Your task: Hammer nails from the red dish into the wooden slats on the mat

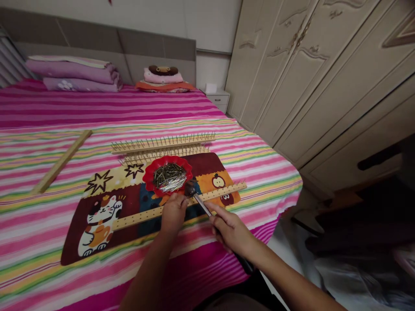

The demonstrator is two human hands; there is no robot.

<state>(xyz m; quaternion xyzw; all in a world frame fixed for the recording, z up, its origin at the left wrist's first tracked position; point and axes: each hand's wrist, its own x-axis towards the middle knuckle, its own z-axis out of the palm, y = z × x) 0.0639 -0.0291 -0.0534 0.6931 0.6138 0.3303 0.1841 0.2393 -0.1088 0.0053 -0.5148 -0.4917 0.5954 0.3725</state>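
Observation:
In my right hand [231,228], closed round its handle, is a hammer [203,206] with a metal shaft and a dark grip end. Its head is just right of my left fingertips, above a wooden strip with rows of holes [139,217]. My left hand [174,211] rests over that strip with its fingers drawn together; whatever they pinch is too small or hidden to see. A few nails [241,184] stand up at the strip's right end. Just beyond my left hand, a red scalloped bowl [147,175] holds many loose nails [170,176].
A mat with a cat picture [73,237] lies under the strip and bowl on a striped bedsheet [29,224]. Behind the bowl lie strips studded with upright nails [165,144]. A plain wooden bar [63,162] is at the left. Folded bedding [74,75] and a wardrobe [292,77] stand farther off.

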